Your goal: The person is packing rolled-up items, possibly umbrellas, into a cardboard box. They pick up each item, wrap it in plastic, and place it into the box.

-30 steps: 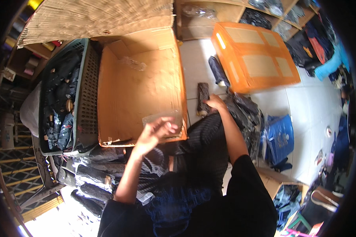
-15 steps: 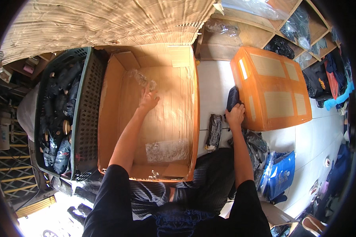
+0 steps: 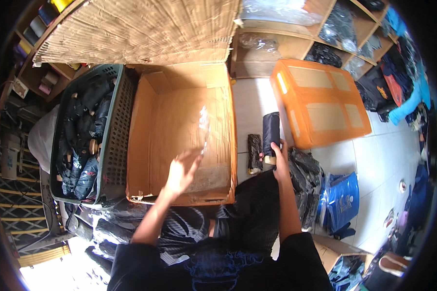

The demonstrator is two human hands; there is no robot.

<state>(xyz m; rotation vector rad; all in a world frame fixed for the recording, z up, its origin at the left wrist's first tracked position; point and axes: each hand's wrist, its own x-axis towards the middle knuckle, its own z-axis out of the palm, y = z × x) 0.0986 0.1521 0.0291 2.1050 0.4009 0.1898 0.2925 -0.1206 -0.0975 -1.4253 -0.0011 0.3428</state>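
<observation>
My right hand point(image 3: 280, 154) grips a folded umbrella point(image 3: 271, 127) in a black sleeve, its pale wooden end toward me. Beside it on the floor lies another black umbrella point(image 3: 254, 153) in clear plastic. Over the open cardboard box point(image 3: 132, 160), my left hand point(image 3: 182, 172) is slightly blurred, its fingers stretched and apart. A strip of clear plastic point(image 3: 204, 121) runs from beyond its fingertips; whether they touch is unclear. Another clear plastic piece point(image 3: 211, 180) lies on the box bottom near that hand.
To the left stands a dark green basket point(image 3: 115, 131) full of black umbrellas. A taped orange-brown carton point(image 3: 320, 104) stands at right. Black plastic-wrapped bundles point(image 3: 301, 177) and a blue package point(image 3: 342, 199) lie by my right arm. Wooden shelves point(image 3: 296, 41) line the back.
My left hand has drawn back toward me inside the box, and the clear plastic has shifted right. My right hand has brought the black umbrella away from the carton, now upright in view.
</observation>
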